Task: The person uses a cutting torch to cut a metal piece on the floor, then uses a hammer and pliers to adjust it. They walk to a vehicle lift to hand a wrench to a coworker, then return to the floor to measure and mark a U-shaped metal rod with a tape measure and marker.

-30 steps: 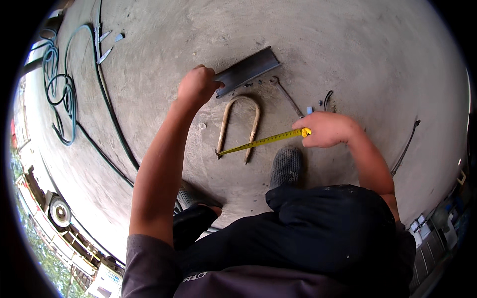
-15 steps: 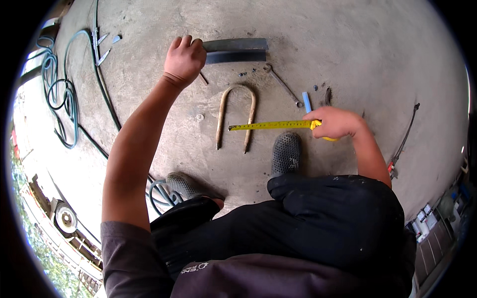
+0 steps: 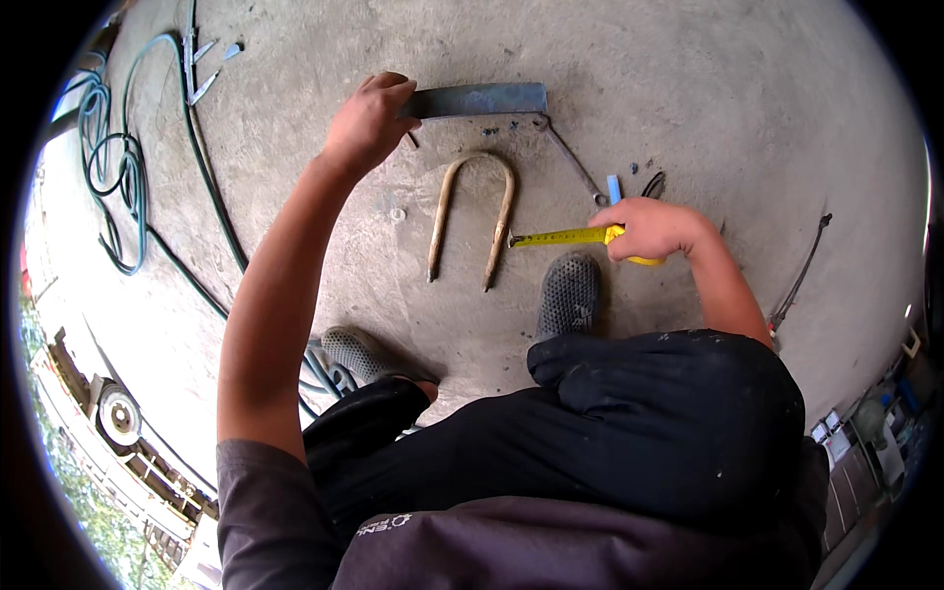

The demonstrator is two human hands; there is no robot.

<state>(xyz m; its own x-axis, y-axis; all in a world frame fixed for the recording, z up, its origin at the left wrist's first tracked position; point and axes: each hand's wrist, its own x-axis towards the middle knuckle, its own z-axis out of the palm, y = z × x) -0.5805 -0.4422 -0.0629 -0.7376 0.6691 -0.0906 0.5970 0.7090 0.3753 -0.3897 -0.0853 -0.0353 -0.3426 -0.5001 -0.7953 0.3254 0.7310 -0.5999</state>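
My left hand grips the left end of a dark, flat metal bar, its fingers wrapped over that end. In my right hand is a tape measure, its yellow blade drawn out a short way to the left. The blade's tip is close to the right leg of a rusty U-bolt, which lies on the concrete with its open end toward me. A combination wrench lies between the bar and my right hand, its upper end by the bar's lower right corner.
Beyond my right hand lie a light-blue strip and a small dark curved piece. A washer-like ring rests left of the U-bolt. Coiled green hose and a caliper are at left; a thin rod lies right.
The tape blade has become much shorter, its tip moving right off the U-bolt. My left hand has turned the metal bar so its broad face shows and shifted it slightly right.
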